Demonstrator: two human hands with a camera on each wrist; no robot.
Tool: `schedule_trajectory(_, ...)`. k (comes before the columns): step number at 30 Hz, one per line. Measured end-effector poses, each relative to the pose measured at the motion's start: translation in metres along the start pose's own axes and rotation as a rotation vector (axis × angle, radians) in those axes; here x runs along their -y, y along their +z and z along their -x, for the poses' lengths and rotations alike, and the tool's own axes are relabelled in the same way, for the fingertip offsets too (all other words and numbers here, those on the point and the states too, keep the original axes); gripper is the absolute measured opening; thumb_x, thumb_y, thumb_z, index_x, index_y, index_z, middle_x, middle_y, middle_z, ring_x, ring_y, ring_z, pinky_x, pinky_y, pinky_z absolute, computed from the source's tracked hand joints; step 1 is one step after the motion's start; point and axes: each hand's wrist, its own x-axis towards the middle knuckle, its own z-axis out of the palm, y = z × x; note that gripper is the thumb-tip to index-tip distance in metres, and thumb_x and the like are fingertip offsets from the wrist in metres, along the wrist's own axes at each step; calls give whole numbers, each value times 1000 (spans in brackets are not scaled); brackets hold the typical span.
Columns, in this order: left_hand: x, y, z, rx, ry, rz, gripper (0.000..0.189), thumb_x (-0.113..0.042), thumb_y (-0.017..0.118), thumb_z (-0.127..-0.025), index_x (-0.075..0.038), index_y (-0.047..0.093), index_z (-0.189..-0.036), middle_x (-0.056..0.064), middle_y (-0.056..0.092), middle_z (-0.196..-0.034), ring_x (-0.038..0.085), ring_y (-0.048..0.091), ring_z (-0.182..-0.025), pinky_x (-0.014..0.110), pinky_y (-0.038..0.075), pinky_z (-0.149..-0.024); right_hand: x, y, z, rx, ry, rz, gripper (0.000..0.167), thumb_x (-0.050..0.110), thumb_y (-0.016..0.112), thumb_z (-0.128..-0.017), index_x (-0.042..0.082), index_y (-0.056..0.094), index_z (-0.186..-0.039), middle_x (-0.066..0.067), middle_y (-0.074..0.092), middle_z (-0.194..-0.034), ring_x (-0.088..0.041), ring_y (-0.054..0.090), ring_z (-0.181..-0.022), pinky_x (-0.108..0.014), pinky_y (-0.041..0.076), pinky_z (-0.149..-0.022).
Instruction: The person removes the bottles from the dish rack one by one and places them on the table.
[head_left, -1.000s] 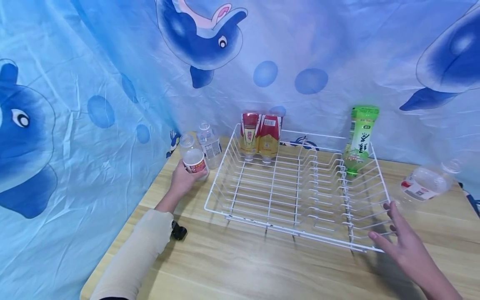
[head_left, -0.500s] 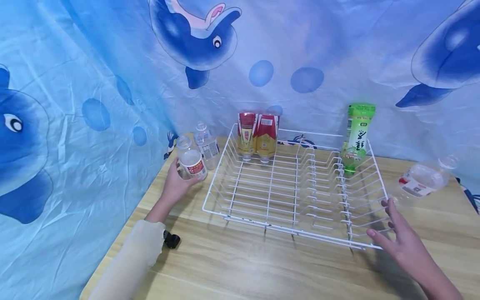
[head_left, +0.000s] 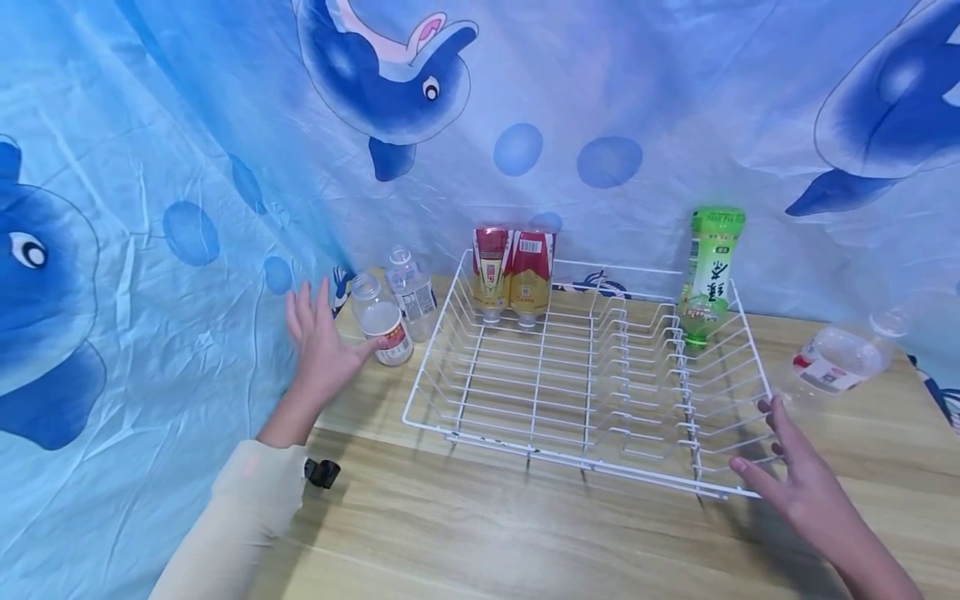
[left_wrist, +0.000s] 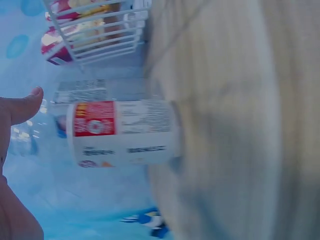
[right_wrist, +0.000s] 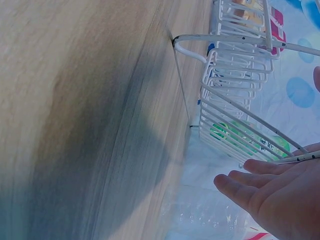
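My left hand [head_left: 322,350] is spread beside a clear, capless plastic bottle [head_left: 390,337] with a red-and-white label, upright on the table. In the head view the thumb overlaps that label; the left wrist view shows a gap between the thumb [left_wrist: 22,107] and the bottle [left_wrist: 125,132]. Another clear bottle [head_left: 414,292] stands close behind it. At the right end of a white wire dish rack [head_left: 528,451], my right hand [head_left: 806,492] rests its extended fingers against the side. Two red-and-gold containers [head_left: 491,267] sit cap-down inside the rack at the back left.
A green-labelled bottle [head_left: 708,267] is upside down in the rack's back right corner. Right of the rack is a larger clear bottle [head_left: 836,358]. Blue dolphin-print cloth [head_left: 600,83] hangs behind and left of the wooden table [head_left: 487,542].
My left hand has let go of the red-labelled bottle, spread its fingers and drawn away to the left. The bottle stays standing. My right hand keeps its place at the rack.
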Motion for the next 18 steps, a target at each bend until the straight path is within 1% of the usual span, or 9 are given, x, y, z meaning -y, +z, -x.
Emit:
schedule_trajectory(3,-12,-8,-4,-39,73,-94,128,-36,93,-69,-12,10,-163,14,-6,-168,38,-18,-150,68,-8,-115,0,0,1,-5,-4,0,101,9,70,-95,13,-6,-161,-34,18,-160,-62,27,-131,5,19,-93)
schedule_trajectory(6,-25,-16,-8,-69,172,-173,125,-36,94,-68,-11,15,-162,14,-2,-168,38,-18,-151,69,-10,-114,0,1,2,-9,-6,0,101,9,69,-95,14,-6,-161,-34,18,-159,-55,25,-136,5,19,-93)
schedule_trajectory(8,-34,-20,-11,-89,260,-221,124,-37,94,-67,-10,18,-162,14,1,-168,39,-16,-151,70,-11,-113,0,2,2,-11,-7,2,101,8,70,-95,14,-6,-161,-34,18,-159,-48,24,-139,5,19,-94)
schedule_trajectory(10,-44,-22,-15,-110,362,-268,122,-38,95,-66,-8,23,-160,16,5,-167,40,-14,-151,72,-10,-112,1,2,2,-12,-3,2,101,8,69,-94,14,-6,-161,-34,18,-159,-43,22,-141,5,19,-94)
schedule_trajectory(13,-59,-24,-18,-128,501,-333,119,-41,95,-65,-7,28,-157,20,9,-166,43,-10,-151,73,-9,-112,2,3,1,-8,11,2,101,8,69,-94,12,-6,-161,-35,18,-159,-50,22,-140,5,18,-94)
schedule_trajectory(15,-70,-24,-20,-122,574,-366,118,-43,94,-65,-8,29,-157,21,9,-166,45,-9,-151,73,-9,-112,2,3,1,-4,20,0,101,8,69,-95,12,-6,-161,-36,18,-158,-56,22,-139,5,18,-93)
schedule_trajectory(18,-83,-21,-23,-118,671,-398,116,-44,94,-65,-9,31,-156,22,11,-165,47,-6,-150,72,-8,-113,3,3,1,-6,19,-5,101,8,69,-94,11,-6,-161,-36,19,-158,-55,23,-138,5,18,-93)
